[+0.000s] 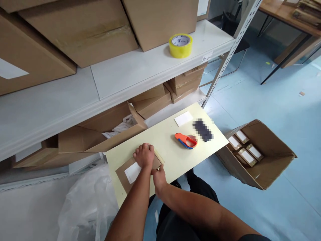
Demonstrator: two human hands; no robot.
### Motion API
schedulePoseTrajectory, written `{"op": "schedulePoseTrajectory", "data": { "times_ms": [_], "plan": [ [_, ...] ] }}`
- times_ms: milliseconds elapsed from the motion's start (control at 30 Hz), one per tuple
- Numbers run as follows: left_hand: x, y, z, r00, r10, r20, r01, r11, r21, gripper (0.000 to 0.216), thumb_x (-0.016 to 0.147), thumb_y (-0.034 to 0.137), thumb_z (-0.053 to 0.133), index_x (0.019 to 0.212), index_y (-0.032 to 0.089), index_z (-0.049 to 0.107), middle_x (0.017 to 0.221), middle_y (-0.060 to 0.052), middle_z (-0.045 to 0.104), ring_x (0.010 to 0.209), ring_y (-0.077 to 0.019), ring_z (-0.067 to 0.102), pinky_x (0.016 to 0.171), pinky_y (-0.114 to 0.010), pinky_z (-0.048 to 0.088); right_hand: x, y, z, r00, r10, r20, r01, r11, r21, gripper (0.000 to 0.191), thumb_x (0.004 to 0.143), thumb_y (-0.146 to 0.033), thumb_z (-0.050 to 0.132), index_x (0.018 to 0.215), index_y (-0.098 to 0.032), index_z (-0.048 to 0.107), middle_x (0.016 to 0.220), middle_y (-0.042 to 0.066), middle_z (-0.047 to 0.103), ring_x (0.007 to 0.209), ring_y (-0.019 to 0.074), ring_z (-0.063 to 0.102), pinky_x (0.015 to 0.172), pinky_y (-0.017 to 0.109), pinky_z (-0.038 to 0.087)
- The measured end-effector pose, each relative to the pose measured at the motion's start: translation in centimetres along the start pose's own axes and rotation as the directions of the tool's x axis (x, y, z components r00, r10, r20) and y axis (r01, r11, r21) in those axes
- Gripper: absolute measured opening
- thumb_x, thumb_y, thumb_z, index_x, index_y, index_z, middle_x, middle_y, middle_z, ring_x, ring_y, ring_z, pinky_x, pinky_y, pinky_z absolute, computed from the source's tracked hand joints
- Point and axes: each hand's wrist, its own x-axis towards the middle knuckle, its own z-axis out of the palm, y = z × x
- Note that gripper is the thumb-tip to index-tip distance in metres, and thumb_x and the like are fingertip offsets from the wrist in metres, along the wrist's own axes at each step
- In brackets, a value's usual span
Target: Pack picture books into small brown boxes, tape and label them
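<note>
Cream tabletop [170, 160], blue floor [288, 110]: left fingers [140, 151] curl over a carton [132, 172], while right fingers [161, 170] grip its corner.

I take this for a packing or storage room. On my feed, metal shelving [125, 72] holds cardboard boxes [165, 21] and yellow tape [181, 51]; an open carton [274, 147] holds smaller boxes [247, 158].

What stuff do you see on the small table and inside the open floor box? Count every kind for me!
Brown box: 1
Tape dispenser: 1
White flat thing: 1
Dark blurry thing: 1
Small boxes in floor box: 4
Total: 8
</note>
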Motion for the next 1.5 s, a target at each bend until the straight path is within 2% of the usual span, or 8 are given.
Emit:
{"op": "schedulePoseTrajectory", "data": {
  "times_ms": [333, 400, 467, 600, 800, 1033, 1300, 1500],
  "plan": [
    [0.1, 0.1, -0.1, 1.0, 0.018, -0.003, -0.018, 0.999, 0.03, 0.036, 0.095, 0.033, 0.042, 0.113, 0.02, 0.071, 0.111, -0.013, 0.072, 0.106, -0.0307, 0.059, 0.089, -0.042, 0.035, 1.7, -2.4, -3.7, 0.857, 0.445, 0.261, -0.378, 0.886, -0.27, 0.012, 0.074, -0.026, 0.06, 0.084, -0.019, 0.058, 0.085, 0.005, 0.07, 0.08, 0.0203, 0.071, 0.071, 0.031, 0.052],
    [0.1, 0.0, -0.2, 1.0, 0.023, 0.003, -0.023, 0.999, 0.034, 0.035, 0.095, 0.033, 0.043, 0.111, 0.021, 0.071, 0.111, -0.012, 0.073, 0.106, -0.0304, 0.059, 0.088, -0.041, 0.035, 1.9, -4.5, -6.2, 0.803, 0.446, 0.394, -0.273, 0.864, -0.422, 0.02, 0.076, -0.031, 0.065, 0.089, -0.017, 0.063, 0.084, 0.007, 0.072, 0.073, 0.0208, 0.072, 0.07, 0.032, 0.053],
    [0.1, 0.0, -0.2, 1.0, 0.027, 0.007, -0.027, 0.999, 0.039, 0.034, 0.095, 0.033, 0.043, 0.11, 0.021, 0.071, 0.11, -0.011, 0.073, 0.106, -0.0301, 0.059, 0.088, -0.041, 0.035, 2.5, -8.1, -9.6, 0.892, 0.186, 0.413, 0.065, 0.85, -0.523, 0.03, 0.079, -0.031, 0.066, 0.105, -0.017, 0.067, 0.087, 0.007, 0.074, 0.069, 0.0181, 0.07, 0.07, 0.031, 0.053],
    [0.0, 0.0, -0.4, 0.999, 0.029, 0.015, -0.03, 0.998, 0.048, 0.034, 0.095, 0.033, 0.043, 0.111, 0.021, 0.071, 0.111, -0.011, 0.074, 0.107, -0.0299, 0.06, 0.089, -0.04, 0.034, 5.8, -18.1, -17.6, 0.846, -0.498, 0.192, 0.376, 0.301, -0.876, 0.044, 0.093, -0.029, 0.049, 0.135, -0.024, 0.061, 0.098, 0.009, 0.077, 0.09, 0.0226, 0.071, 0.081, 0.033, 0.052],
    [0.1, 0.0, -0.4, 0.999, 0.034, 0.012, -0.034, 0.998, 0.059, 0.035, 0.096, 0.033, 0.042, 0.11, 0.021, 0.071, 0.111, -0.012, 0.074, 0.106, -0.0304, 0.059, 0.089, -0.04, 0.034, 10.6, -24.8, -22.7, 0.885, -0.458, 0.091, 0.01, -0.176, -0.984, 0.049, 0.101, -0.033, 0.041, 0.148, -0.024, 0.053, 0.11, 0.017, 0.076, 0.097, 0.0277, 0.072, 0.079, 0.036, 0.049],
    [0.1, -0.2, 0.0, 0.999, 0.037, 0.012, -0.037, 0.998, 0.043, 0.035, 0.097, 0.033, 0.041, 0.11, 0.02, 0.071, 0.111, -0.012, 0.073, 0.106, -0.0299, 0.059, 0.091, -0.04, 0.034, 8.5, -21.9, -22.7, 0.825, -0.544, 0.152, 0.11, -0.109, -0.988, 0.047, 0.102, -0.035, 0.04, 0.144, -0.023, 0.056, 0.107, 0.012, 0.078, 0.09, 0.0259, 0.073, 0.076, 0.033, 0.049],
    [0.7, -0.8, -1.1, 0.993, 0.054, 0.108, -0.027, 0.972, -0.232, 0.033, 0.094, 0.034, 0.049, 0.119, 0.02, 0.066, 0.124, -0.01, 0.072, 0.117, -0.0283, 0.06, 0.104, -0.041, 0.039, 4.0, -12.6, -15.5, 0.697, -0.277, 0.661, 0.681, -0.034, -0.732, 0.035, 0.097, -0.028, 0.046, 0.121, -0.022, 0.071, 0.105, 0.009, 0.075, 0.082, 0.019, 0.071, 0.081, 0.03, 0.052],
    [1.5, -7.9, -3.7, 0.995, 0.062, 0.073, -0.033, 0.936, -0.351, 0.04, 0.094, 0.039, 0.049, 0.128, 0.02, 0.062, 0.138, -0.011, 0.064, 0.133, -0.0262, 0.054, 0.115, -0.039, 0.038, 5.3, -9.0, -10.2, 0.769, -0.131, 0.625, 0.639, 0.178, -0.749, 0.052, 0.089, -0.03, 0.063, 0.14, -0.018, 0.059, 0.122, 0.015, 0.071, 0.089, 0.0227, 0.073, 0.084, 0.036, 0.055]
  ]
}}
